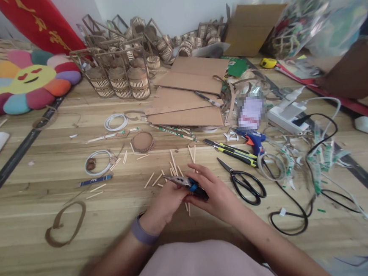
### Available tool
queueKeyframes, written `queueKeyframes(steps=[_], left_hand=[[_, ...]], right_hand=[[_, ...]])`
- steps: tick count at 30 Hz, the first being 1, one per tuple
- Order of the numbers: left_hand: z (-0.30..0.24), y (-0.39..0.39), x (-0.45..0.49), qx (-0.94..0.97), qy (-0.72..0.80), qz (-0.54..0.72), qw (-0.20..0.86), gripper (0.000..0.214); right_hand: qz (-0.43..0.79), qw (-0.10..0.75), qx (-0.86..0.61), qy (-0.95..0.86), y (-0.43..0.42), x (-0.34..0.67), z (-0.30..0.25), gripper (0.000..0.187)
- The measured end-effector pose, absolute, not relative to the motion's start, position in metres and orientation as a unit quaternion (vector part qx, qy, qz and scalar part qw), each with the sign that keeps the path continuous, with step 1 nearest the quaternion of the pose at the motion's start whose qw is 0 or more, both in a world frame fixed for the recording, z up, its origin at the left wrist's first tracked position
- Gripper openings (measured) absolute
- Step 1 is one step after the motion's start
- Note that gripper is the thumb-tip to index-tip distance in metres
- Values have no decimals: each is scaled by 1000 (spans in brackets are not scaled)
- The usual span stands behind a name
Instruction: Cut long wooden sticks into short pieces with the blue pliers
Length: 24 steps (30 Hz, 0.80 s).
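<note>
A pair of long-nosed pliers (182,181) with blue-and-black handles lies across both my hands, its jaws pointing left. My right hand (219,197) is closed around the handles, with its index finger partly stretched out. Against the jaws, my left hand (165,205) is curled closed with its fingers mostly hidden; what it grips I cannot make out. Thin wooden sticks (173,159) lie just beyond my hands, and a few more show below them. Black-handled scissors (245,186) lie open to the right of my right hand.
Small slatted baskets (120,81) stand at the back left, near flattened cardboard (185,99). To the right are utility knives (231,151), a blue glue gun (252,139), a tape roll (272,167), a power strip (287,117) and looping cables. A brown strip coil (66,224) lies at left.
</note>
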<state>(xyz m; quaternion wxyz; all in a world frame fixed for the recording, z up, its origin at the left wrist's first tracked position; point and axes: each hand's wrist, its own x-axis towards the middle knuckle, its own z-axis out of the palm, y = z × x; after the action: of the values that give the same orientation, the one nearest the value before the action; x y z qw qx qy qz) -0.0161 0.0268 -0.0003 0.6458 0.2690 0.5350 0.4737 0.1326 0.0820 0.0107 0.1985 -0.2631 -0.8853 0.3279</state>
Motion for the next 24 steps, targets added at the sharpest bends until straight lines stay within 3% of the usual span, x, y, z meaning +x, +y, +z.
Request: queueKeyframes(steps=[6,10,15,24], left_hand=[[7,26,-20,273,499,455,685,29],[8,25,-24,259,503,437,699,38],[10,24,-25,249,515,439,693,44],[16,22,-21,275,514,410,701,43]], right_hand=[[368,233,-297,-850,85,149,25,36],[503,109,-393,-762,90,176,49,27],[658,7,-416,-628,93,203,62,33],[668,-67,-407,-619,95,194,58,30]])
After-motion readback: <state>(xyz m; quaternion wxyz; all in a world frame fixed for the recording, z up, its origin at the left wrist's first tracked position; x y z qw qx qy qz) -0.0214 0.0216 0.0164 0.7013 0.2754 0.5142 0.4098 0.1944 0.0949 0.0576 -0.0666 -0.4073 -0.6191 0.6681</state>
